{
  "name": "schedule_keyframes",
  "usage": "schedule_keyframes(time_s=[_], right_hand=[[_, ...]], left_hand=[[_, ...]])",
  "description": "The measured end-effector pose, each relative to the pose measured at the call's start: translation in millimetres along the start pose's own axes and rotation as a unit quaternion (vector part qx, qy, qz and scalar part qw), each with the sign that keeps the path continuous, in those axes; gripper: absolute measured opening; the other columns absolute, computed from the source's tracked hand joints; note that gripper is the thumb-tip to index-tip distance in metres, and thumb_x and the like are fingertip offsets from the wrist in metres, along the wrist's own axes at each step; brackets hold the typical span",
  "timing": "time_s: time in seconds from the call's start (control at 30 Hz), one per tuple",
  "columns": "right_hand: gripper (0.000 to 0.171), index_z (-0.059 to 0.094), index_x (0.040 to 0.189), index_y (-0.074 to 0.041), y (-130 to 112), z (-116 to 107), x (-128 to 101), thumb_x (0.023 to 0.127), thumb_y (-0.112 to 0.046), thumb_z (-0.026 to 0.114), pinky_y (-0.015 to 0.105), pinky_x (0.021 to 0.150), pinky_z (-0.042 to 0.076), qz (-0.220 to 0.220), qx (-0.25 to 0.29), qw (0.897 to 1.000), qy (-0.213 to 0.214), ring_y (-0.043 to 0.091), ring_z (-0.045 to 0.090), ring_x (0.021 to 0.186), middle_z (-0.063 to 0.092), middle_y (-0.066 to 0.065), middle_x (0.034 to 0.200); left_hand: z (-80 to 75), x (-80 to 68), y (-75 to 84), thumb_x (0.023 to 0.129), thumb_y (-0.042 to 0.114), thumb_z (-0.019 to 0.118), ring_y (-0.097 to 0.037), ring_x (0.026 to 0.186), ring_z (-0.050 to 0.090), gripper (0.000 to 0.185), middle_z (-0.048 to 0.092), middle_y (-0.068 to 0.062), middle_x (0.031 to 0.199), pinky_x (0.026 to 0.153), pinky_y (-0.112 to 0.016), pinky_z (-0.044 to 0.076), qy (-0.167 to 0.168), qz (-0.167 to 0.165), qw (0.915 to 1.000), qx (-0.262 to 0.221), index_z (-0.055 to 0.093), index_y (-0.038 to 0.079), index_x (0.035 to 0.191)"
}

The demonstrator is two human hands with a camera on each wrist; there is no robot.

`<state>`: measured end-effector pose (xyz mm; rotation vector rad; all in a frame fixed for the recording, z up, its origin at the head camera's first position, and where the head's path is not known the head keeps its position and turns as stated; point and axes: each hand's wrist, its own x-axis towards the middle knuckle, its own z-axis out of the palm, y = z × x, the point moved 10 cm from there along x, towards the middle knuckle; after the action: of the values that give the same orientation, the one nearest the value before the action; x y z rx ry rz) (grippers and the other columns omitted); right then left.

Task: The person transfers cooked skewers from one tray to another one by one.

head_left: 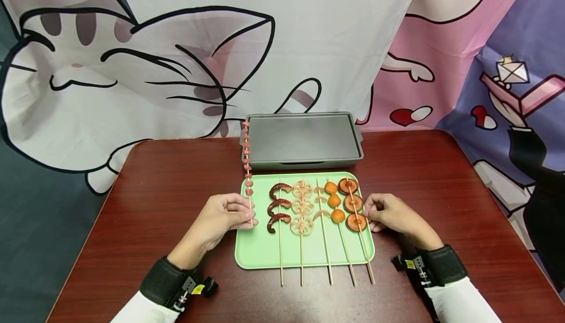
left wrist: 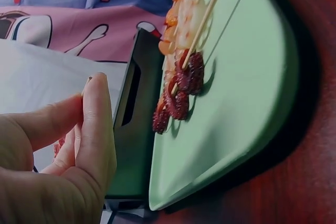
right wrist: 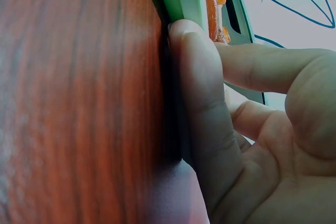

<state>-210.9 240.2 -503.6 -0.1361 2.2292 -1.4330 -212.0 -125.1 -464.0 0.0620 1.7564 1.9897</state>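
My left hand (head_left: 229, 212) pinches the bare stick end of a skewer (head_left: 247, 161) threaded with small pink-red pieces, over the left edge of the green tray (head_left: 260, 256). In the left wrist view the stick's tip (left wrist: 90, 78) pokes out between thumb and finger. My right hand (head_left: 393, 212) grips the tray's right rim, thumb (right wrist: 197, 72) against its side. Several skewers lie side by side on the tray: dark red tentacles (head_left: 279, 205), lotus root slices (head_left: 302, 208), pale curved pieces (head_left: 321, 200), orange balls (head_left: 334, 201) and brown mushroom caps (head_left: 353, 203).
Behind the tray stands a grey rectangular grill plate (head_left: 304, 139), with the held skewer overlapping its left edge in the head view. Stick ends stick out past the tray's front rim. A cartoon-print cloth (head_left: 331, 33) hangs behind the brown table (head_left: 176, 175).
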Motion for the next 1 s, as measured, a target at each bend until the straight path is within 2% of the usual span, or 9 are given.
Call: schedule_keyframes(time_s=[0.27,0.47,1.0], right_hand=[[0.009,0.059,0.097,0.010,-0.2,1.0,0.4,0.098,0.001,0.060,0.030,0.057,0.063,0.000,0.001,1.000,0.000,0.013,0.066,0.062,0.062,0.007,0.074],[0.008,0.059,0.098,0.009,-0.2,0.2,0.0,0.098,0.001,0.059,0.030,0.057,0.063,0.003,-0.001,1.000,0.005,0.013,0.065,0.061,0.062,0.007,0.074],[0.009,0.059,0.098,0.009,-1.3,1.9,-0.8,0.098,0.000,0.060,0.029,0.058,0.063,0.001,0.004,1.000,0.003,0.013,0.065,0.063,0.063,0.007,0.075]], left_hand=[[8.2,-7.5,-8.6,0.091,-0.013,0.068,-0.019,0.078,0.078,0.025,0.075,-0.010,0.085,0.076,-0.034,0.067,-0.036,-0.014,0.9990,0.022,0.055,-0.024,0.109],[12.0,-14.4,-17.7,0.089,-0.012,0.070,-0.019,0.077,0.077,0.027,0.075,-0.008,0.081,0.075,-0.035,0.067,-0.044,-0.035,0.9980,0.030,0.056,-0.025,0.108],[20.6,-33.5,-35.2,0.086,-0.012,0.073,-0.022,0.075,0.077,0.017,0.073,-0.010,0.077,0.073,-0.035,0.067,-0.060,-0.068,0.9947,0.049,0.060,-0.015,0.097]])
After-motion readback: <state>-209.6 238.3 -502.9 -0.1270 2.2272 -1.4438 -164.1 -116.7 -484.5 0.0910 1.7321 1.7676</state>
